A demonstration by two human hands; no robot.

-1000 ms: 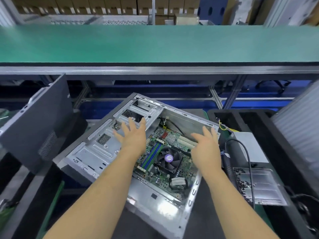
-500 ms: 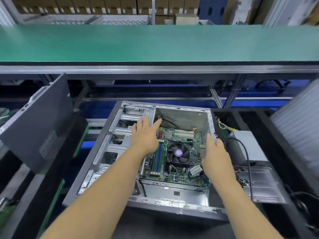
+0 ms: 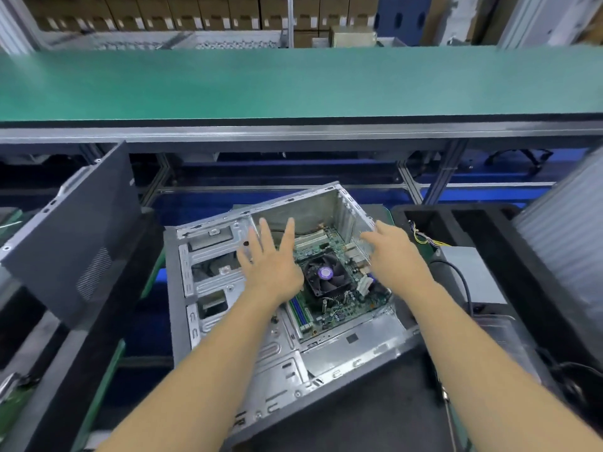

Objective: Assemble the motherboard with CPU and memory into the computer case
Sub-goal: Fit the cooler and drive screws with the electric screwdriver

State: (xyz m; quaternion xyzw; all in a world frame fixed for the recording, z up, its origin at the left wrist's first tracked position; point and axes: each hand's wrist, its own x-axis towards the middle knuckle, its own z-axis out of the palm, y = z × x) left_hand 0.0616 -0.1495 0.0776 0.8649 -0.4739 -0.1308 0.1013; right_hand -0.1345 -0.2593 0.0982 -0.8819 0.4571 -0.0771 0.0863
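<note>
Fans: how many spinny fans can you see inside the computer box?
1. The fan with a purple middle sits on the motherboard in the open case, between the left hand and the right hand. Others may be hidden under the hands.

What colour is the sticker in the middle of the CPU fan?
Purple, on the black fan, clearest in the head view.

The left hand (image 3: pixel 272 267) covered the upper part of the memory sticks (image 3: pixel 301 313) at frame centre. The right hand (image 3: pixel 396 256) was motion-blurred, hiding the motherboard's (image 3: pixel 339 301) right edge. Contact with the case (image 3: pixel 228 288) was unclear.
</note>
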